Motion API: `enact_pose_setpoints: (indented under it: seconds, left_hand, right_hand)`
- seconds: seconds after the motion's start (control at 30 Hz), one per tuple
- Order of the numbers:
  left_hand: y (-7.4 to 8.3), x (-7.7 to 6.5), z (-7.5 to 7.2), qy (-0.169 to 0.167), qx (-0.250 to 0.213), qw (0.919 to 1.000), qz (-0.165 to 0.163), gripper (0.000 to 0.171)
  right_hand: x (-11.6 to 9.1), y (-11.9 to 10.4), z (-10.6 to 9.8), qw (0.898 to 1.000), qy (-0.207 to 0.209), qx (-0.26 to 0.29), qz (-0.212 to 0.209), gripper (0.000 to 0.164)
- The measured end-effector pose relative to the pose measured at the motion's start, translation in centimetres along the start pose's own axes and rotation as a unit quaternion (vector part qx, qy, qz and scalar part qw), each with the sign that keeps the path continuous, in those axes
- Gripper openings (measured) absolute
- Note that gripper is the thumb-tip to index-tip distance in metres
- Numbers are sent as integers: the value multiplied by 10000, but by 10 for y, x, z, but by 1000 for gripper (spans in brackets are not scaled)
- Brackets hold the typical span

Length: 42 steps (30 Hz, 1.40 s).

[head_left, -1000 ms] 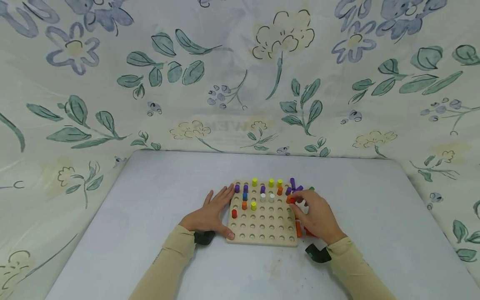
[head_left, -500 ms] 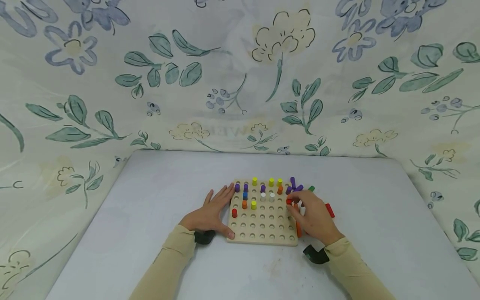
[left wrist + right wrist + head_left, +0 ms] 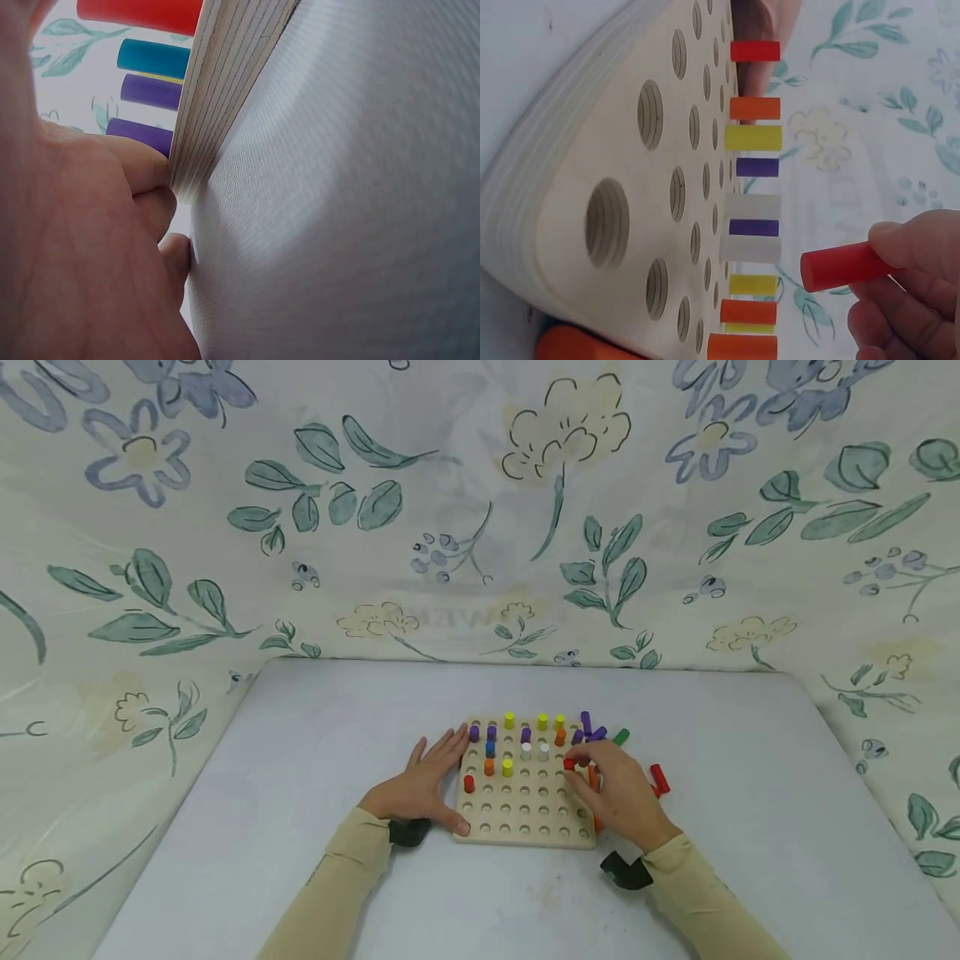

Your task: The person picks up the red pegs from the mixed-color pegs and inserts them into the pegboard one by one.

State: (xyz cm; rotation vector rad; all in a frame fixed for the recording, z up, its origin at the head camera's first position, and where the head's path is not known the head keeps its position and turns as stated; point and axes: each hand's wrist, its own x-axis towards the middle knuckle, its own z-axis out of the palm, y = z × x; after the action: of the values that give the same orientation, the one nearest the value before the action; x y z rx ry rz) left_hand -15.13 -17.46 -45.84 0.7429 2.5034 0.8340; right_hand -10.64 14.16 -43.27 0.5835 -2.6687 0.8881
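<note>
floral cloth [image 3: 480, 510] hangs behind a pale bench [image 3: 465, 902]. 1 red peg [image 3: 838, 268] is pinched between the thumb and bent fingers of the right hand [image 3: 618, 793], over the right part of a wooden peg board [image 3: 515, 820], apart from its surface and slightly tilted against the pegs standing there. the left hand [image 3: 416, 789] touches the board's left edge, its fingers spread and relaxed, the thumb on the near left corner.

on the board, 3 yellow pegs [image 3: 543, 722] stand along the far edge and 2 purple pegs [image 3: 491, 733] at the far left, with 1 blue peg [image 3: 491, 749] just nearer. 2 white pegs [image 3: 543, 752] stand side by side near the middle. 1 standing red peg [image 3: 468, 784] is by the left edge.

just off the far right corner lie 2 loose purple pegs [image 3: 586, 723], then 1 green peg [image 3: 621, 737]. orange pegs by the right edge are partly hidden by the hand. 1 loose red peg [image 3: 658, 778] lies to its right. both arms wear tan sleeves [image 3: 330, 877], with a dark wrist device [image 3: 627, 871] under each cuff.
</note>
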Motion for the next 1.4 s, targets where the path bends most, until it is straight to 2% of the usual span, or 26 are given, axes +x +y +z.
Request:
enact_pose_setpoints:
  seconds: [0.53,0.67,0.8,1.0,1.23,1.4]
  left_hand:
    - [3,-6,8,80,94,9999,-46,137]
    - [3,-7,8,83,127,9999,-10,137]
    - [3,-6,8,91,148,9998,19,137]
    - [2,-6,10,98,96,9999,39,137]
    - [3,-6,9,93,137,9998,61,136]
    - [2,-7,9,107,140,9998,89,136]
  right_hand:
    - [-6,-11,9,9988,-351,344,29,26]
    - [-6,-13,12,9985,-291,450,-147,27]
    - [-4,-17,15,9983,-302,418,-279,28]
    - [1,-25,22,9973,-576,460,-65,25]
    - [5,-30,26,9964,-519,554,-386,27]
    - [8,-34,29,9967,-623,433,-297,25]
